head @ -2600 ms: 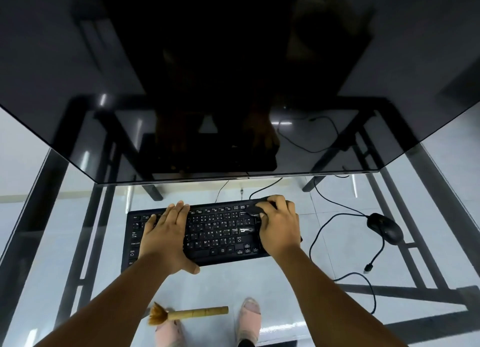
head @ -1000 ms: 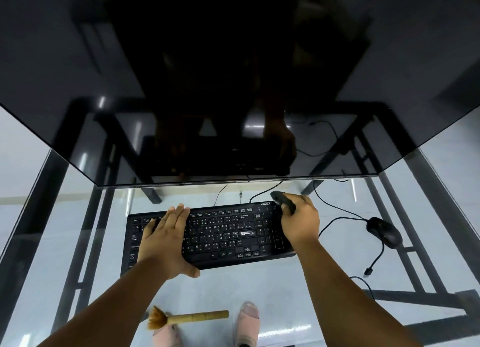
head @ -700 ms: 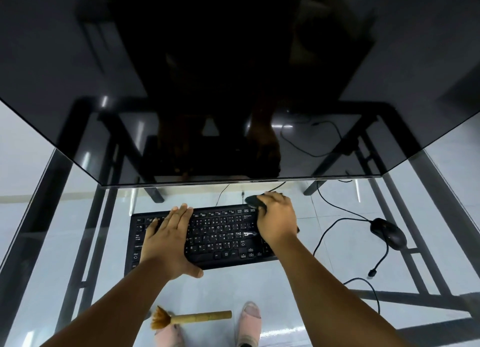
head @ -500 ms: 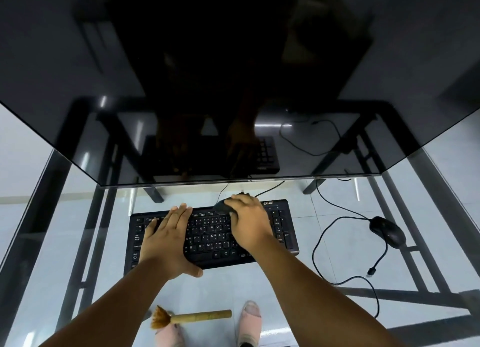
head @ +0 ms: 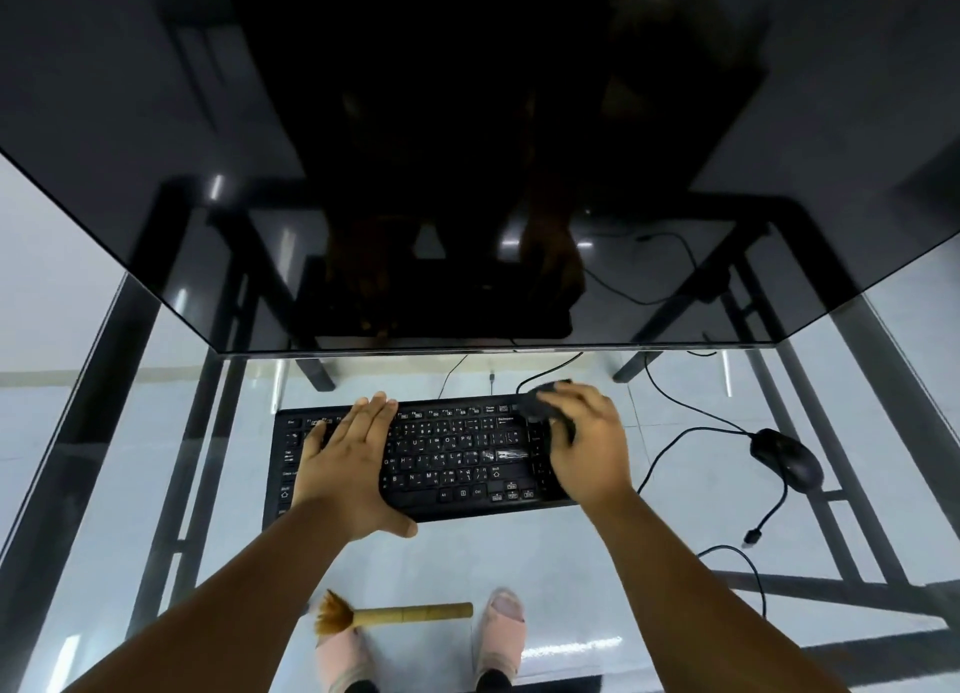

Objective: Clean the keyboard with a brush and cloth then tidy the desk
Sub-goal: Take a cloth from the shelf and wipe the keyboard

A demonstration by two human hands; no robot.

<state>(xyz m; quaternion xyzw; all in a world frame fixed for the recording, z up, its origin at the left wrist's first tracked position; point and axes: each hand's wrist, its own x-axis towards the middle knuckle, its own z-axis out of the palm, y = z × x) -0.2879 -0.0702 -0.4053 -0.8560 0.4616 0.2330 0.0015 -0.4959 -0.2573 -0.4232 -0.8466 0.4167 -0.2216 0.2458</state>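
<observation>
A black keyboard (head: 457,458) lies on the glass desk (head: 519,562) below the monitor. My left hand (head: 348,464) rests flat on the keyboard's left half, fingers together, thumb at the front edge. My right hand (head: 587,443) sits over the keyboard's right end, fingers closed on a dark wad of cloth (head: 540,404) that presses on the upper right keys. A brush (head: 389,615) with a bamboo handle and brown bristles lies on the glass near me, bristles to the left.
A large dark monitor (head: 467,147) overhangs the far side of the desk. A black mouse (head: 787,457) with a looping cable (head: 748,536) lies to the right. The desk's black frame bars and my two pink slippers show through the glass.
My right hand with the cloth has swept back and forth over the keyboard, from its middle half a second ago to its right end now. My left hand stayed flat on the left half.
</observation>
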